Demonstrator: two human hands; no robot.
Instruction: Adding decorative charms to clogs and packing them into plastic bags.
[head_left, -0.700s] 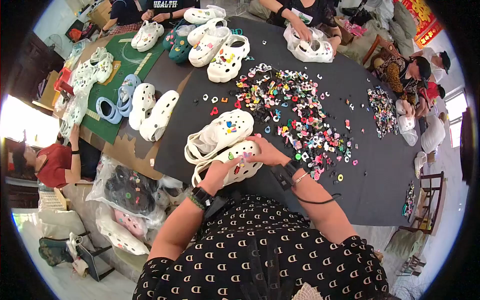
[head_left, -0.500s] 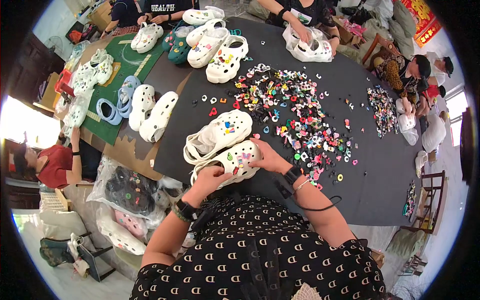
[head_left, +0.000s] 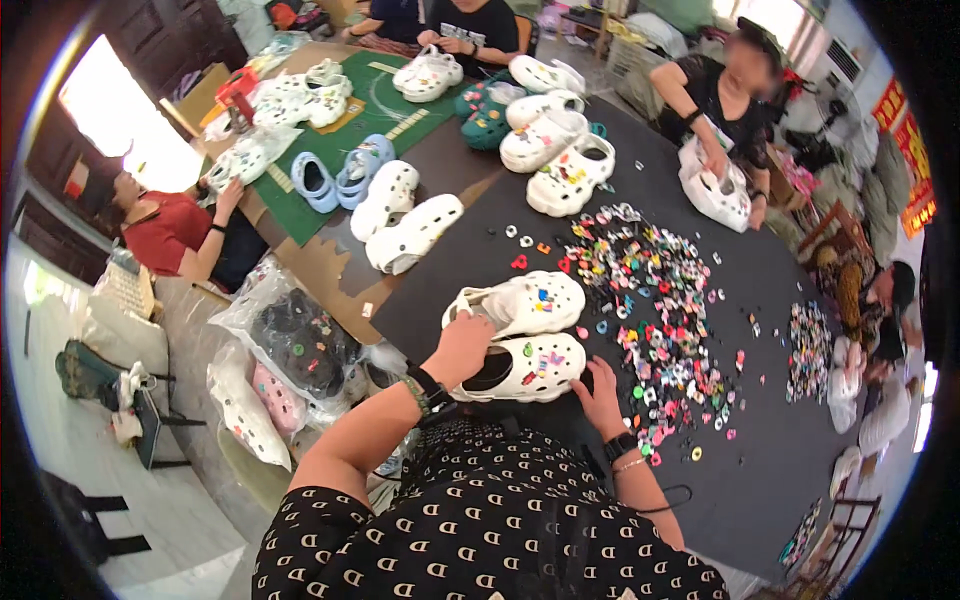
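Head view: your left hand (head_left: 462, 345) now grips the near white clog's (head_left: 525, 367) heel; your right hand (head_left: 600, 392) has dropped beside it, fingers loosely spread on the black table (head_left: 800, 470).

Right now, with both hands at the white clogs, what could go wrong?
1. The near clog lies close to the table edge; the left hand grips only its heel, so a pull might drag it off.
2. The right hand rests beside the loose charms; a sweep of the wrist could scatter them, perhaps to the floor.
3. The far clog touches the near one, so moving one may shift the other.
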